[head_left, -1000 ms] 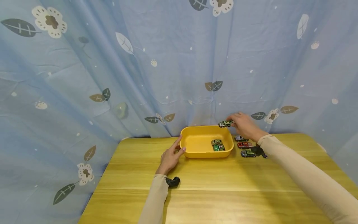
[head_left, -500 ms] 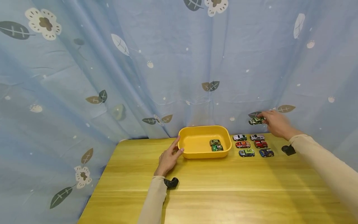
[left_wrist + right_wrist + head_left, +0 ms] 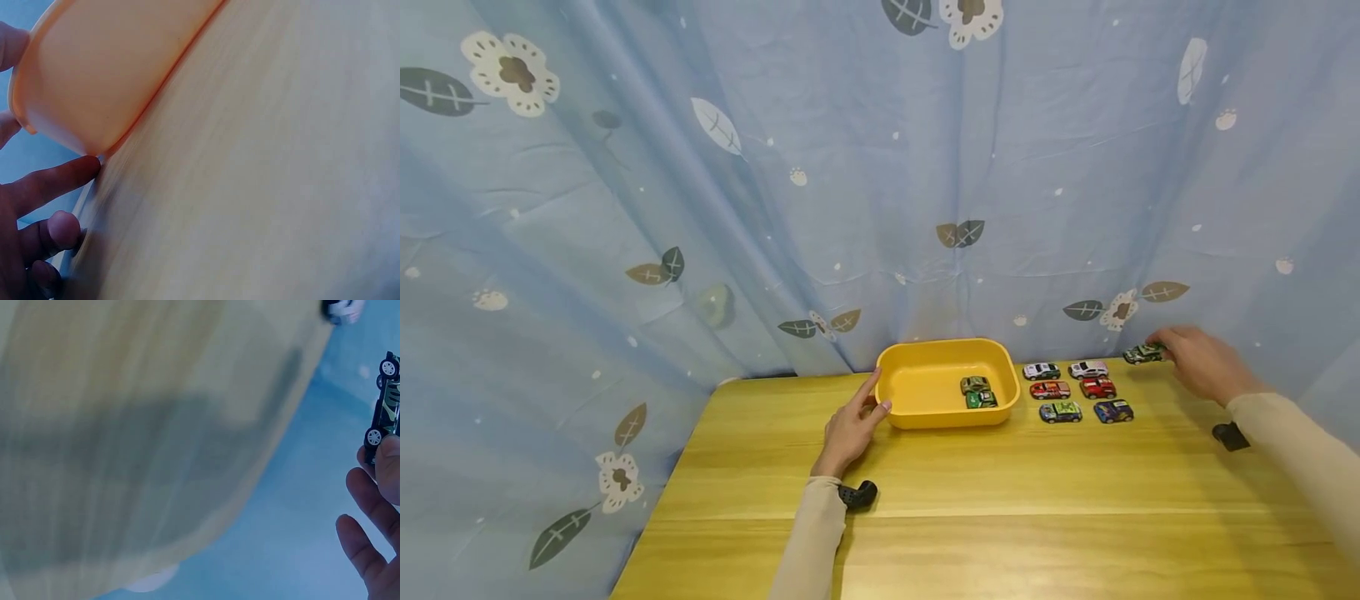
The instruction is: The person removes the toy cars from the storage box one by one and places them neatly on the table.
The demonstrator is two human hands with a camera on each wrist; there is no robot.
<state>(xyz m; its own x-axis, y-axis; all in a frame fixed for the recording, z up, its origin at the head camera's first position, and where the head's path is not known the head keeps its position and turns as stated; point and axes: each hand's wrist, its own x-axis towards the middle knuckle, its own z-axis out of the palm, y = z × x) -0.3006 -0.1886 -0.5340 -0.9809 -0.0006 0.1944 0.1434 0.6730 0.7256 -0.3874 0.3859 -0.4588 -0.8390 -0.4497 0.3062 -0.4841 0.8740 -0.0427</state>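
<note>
In the head view my right hand (image 3: 1206,364) pinches a green camouflage toy car (image 3: 1143,353) at the table's back edge, right of the other toy cars. The right wrist view shows that toy car (image 3: 389,403) between thumb and fingertips, above the surface, its wheels facing the camera. My left hand (image 3: 848,429) holds the left end of a yellow plastic tub (image 3: 947,418), thumb at the front corner and index finger along the rim. Inside the tub lie a camouflage toy car (image 3: 975,384) and a green toy car (image 3: 981,400), side by side.
Right of the tub, toy cars stand in two columns: white-and-green (image 3: 1041,372), orange-red (image 3: 1049,390), blue-and-green (image 3: 1061,412), then white (image 3: 1088,369), red (image 3: 1098,388), dark blue (image 3: 1113,411). A blue patterned curtain (image 3: 850,167) hangs behind the wooden table (image 3: 970,533).
The right hand has carried the camouflage toy car from above the tub's right end rightward past the cars, then lower toward the table's back edge. The left hand has stayed at the tub.
</note>
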